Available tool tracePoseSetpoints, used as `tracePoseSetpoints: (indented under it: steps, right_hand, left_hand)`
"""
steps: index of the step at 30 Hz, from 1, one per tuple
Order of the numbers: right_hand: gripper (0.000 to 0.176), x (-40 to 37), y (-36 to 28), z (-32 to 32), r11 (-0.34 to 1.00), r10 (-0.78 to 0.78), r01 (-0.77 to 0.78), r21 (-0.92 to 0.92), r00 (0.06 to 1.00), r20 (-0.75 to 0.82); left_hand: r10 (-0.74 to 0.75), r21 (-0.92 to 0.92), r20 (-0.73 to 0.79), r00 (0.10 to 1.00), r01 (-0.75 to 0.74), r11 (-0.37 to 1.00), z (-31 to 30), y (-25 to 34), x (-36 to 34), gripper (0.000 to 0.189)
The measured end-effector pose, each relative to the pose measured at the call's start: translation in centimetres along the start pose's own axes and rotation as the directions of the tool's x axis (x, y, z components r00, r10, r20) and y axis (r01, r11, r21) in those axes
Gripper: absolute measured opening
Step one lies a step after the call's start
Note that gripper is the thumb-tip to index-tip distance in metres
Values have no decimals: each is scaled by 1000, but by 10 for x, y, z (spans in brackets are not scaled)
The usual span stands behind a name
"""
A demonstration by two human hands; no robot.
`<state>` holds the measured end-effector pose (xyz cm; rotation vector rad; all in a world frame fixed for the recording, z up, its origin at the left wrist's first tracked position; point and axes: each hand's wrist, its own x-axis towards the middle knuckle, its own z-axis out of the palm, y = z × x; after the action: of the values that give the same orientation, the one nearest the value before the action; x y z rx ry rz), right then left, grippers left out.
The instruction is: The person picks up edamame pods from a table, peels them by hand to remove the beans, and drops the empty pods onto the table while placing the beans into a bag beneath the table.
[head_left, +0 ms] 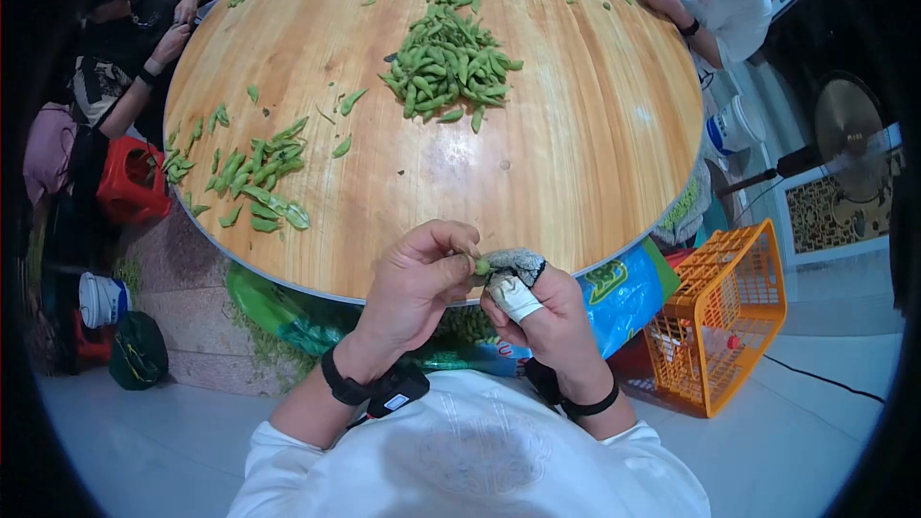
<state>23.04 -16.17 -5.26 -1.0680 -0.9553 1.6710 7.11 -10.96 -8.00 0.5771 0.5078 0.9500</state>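
Both hands meet at the near edge of the round wooden table (585,153). My left hand (417,278) is closed, its thumb and forefinger pinching one end of a green soybean pod (482,268). Pressed against the pod's other end is my right hand (552,317), also closed, with grey and white covers on its fingers. Part of the pod is hidden by the fingers. Ahead of the hands lies a big pile of soybean pods (446,72). A smaller heap of pods (264,168) is spread to the left.
Two people sit across, one person's hand (173,43) at left, another's arm (705,38) at right. An orange plastic crate (710,379) stands on the floor at right, near a fan (849,129). Under the table edge hangs a blue-green plastic bag (614,293). A red stool (134,182) stands left.
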Motion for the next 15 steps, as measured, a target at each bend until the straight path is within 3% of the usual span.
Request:
tracePoseSetpoints:
  steps: [1,2,3,4,5,7,8,9,10,11,12,13,15]
  right_hand:
    - [18,-1,0,2,1000,4,-4,5,1000,-10]
    - [19,-1,-1,7,901,-250,215,-378,967,-46]
    - [19,-2,0,12,617,-478,352,-704,878,21]
    - [22,-2,8,13,458,-612,442,-771,786,87]
    - [22,-4,6,12,461,-609,433,-775,789,79]
    - [24,-7,0,11,649,-410,295,-702,912,5]
    - [20,-6,8,7,785,-354,267,-559,934,-51]
    - [20,-6,9,5,787,-353,266,-556,934,-53]
    - [17,-6,10,3,955,-201,172,-242,974,-100]
    - [15,-6,10,2,994,-38,47,102,995,-91]
    - [15,-7,10,3,974,-28,42,222,997,-65]
    - [15,-7,11,-1,974,-25,40,225,997,-68]
    - [15,-6,16,-13,876,11,-71,478,992,128]
  left_hand:
    - [-22,-16,43,999,22,1000,0,0,0,12]
    - [-43,-33,85,995,46,998,0,-1,-1,12]
    - [-55,-37,86,995,58,998,2,-1,-3,12]
    - [-90,-14,27,996,91,996,6,0,-5,12]
    - [-122,10,-32,992,122,992,8,0,-6,11]
    - [-75,0,12,997,75,997,7,-5,-4,11]
    - [-24,-6,54,998,24,1000,6,-7,-4,11]
    - [-26,-5,52,998,27,1000,6,-8,-3,11]
    - [-25,-34,57,998,27,999,7,-10,-1,11]
    - [-24,-65,61,998,28,998,8,-11,0,10]
    - [-26,-64,60,998,30,997,7,-13,0,10]
    - [-31,-65,66,997,35,997,5,-14,-1,10]
    - [-43,-67,70,997,48,997,5,-16,-3,10]
